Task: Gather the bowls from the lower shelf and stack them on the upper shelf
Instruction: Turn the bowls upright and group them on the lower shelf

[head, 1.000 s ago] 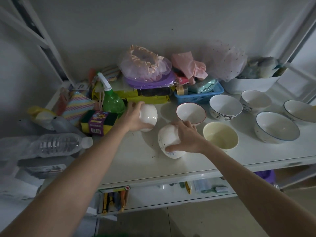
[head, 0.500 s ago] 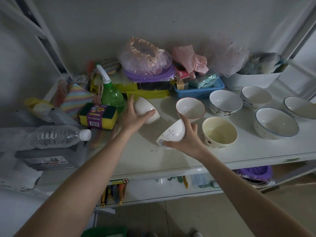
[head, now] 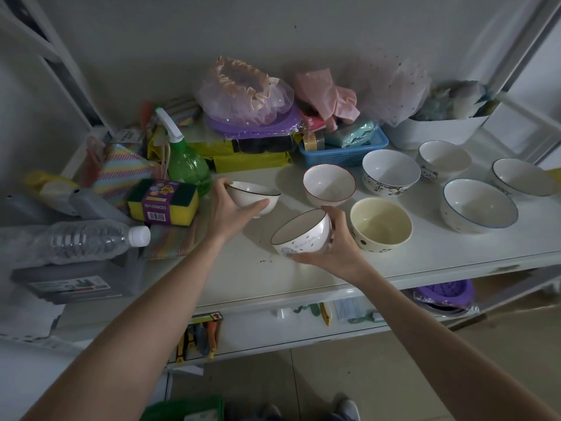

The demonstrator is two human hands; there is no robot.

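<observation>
Each hand grips one bowl; six, seemingly, sit on the shelf (head: 303,278).

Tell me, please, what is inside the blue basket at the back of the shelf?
In the blue basket a teal packet and a roll of tape show. The pink cloth lies behind and above them, so the basket's back and bottom are hidden.

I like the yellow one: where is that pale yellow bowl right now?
The pale yellow bowl sits on the shelf just right of the right hand, in front of the red-rimmed bowl.
</observation>
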